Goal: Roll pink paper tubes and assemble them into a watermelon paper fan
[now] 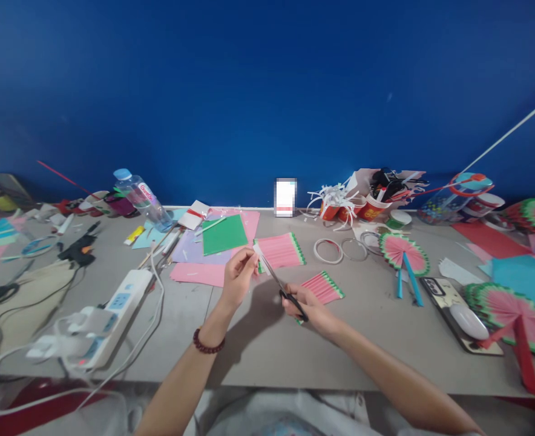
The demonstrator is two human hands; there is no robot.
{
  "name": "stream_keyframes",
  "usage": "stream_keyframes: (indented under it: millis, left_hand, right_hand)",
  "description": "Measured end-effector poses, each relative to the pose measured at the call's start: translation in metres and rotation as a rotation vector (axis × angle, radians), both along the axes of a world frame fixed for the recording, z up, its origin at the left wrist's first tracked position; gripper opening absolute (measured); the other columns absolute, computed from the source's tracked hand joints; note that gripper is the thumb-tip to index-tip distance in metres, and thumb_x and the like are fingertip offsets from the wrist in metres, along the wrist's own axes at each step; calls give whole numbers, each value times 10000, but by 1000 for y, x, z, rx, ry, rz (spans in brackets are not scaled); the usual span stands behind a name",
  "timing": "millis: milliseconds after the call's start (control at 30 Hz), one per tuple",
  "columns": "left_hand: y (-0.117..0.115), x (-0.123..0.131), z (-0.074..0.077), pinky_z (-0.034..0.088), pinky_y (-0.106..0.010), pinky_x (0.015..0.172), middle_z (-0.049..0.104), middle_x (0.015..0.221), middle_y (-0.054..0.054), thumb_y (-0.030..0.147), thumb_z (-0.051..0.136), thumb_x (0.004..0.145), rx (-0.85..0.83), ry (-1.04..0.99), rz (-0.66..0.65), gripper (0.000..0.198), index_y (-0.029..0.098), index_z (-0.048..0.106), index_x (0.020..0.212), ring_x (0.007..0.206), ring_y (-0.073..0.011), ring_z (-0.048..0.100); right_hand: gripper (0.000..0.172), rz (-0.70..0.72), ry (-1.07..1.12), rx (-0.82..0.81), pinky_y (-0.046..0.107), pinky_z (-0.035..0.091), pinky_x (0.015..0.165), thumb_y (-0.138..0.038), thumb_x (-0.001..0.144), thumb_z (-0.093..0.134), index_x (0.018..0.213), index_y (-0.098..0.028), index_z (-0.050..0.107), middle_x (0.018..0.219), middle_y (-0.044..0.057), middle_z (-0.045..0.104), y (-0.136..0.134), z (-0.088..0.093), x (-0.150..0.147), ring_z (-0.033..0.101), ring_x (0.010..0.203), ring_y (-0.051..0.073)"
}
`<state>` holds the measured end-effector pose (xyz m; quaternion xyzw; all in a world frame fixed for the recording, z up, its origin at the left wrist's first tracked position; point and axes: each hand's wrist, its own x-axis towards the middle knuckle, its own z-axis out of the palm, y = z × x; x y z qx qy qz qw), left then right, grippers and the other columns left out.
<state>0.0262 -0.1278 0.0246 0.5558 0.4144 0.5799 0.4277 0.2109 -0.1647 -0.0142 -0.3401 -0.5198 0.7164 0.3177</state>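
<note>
My left hand (240, 275), with a dark red bead bracelet (208, 344) at the wrist, is closed in a pinch on a narrow white strip (262, 261). In my right hand (310, 309) is a pair of scissors (285, 293) with black handles. Its blades point up and left, close to the strip and the left fingertips; whether they touch it I cannot tell. Just beyond the hands lies a pleated pink paper (283, 249) with green edging. A second pleated pink piece (324, 287) lies beside the right hand, partly hidden by it.
At left are a power strip (120, 315) with white cables, a glue gun (79, 247) and a tilted plastic bottle (144, 197). Green paper (225, 234) lies behind the left hand. Tape rolls (328, 251), paper fans (404, 253) and a phone under a mouse (468, 321) are at right.
</note>
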Motion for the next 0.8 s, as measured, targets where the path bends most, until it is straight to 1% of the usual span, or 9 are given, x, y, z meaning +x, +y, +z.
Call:
stream_keyframes:
  millis: [167,333,467,667,800]
  left_hand:
    - [-2,5,-2,383,-223,530,487,590,16,415,588,814,-61,-8,-11,295,163,548,667,530,-94,465]
    - [-5,11,-3,386,-216,514,482,596,18,442,604,792,-86,-22,-42,314,159,555,666,521,-87,457]
    - [-7,14,-5,390,-211,507,476,592,22,435,606,788,-106,-19,-43,303,158,562,673,516,-82,456]
    - [-11,19,-13,395,-206,511,471,603,20,435,590,794,-130,26,-57,296,157,575,694,542,-87,439]
    - [-14,24,-14,389,-206,507,476,603,18,450,592,788,-136,44,-65,313,156,567,685,531,-85,433]
  right_hand:
    - [398,-22,-12,20,233,160,475,-540,765,619,807,-188,435,602,-76,307,0,-3,0,233,520,65]
    - [384,-36,-16,38,229,169,480,-518,763,633,819,-181,456,622,-67,326,1,-5,1,247,536,67]
    - [381,-51,-20,43,222,175,478,-516,765,631,799,-185,445,611,-73,311,1,-6,1,247,534,66]
    - [413,-80,-11,32,219,164,467,-546,746,635,772,-193,423,581,-85,303,3,-11,0,235,506,60]
    - [409,-80,3,27,220,168,461,-542,765,616,755,-200,391,551,-92,316,4,-13,0,241,488,59]
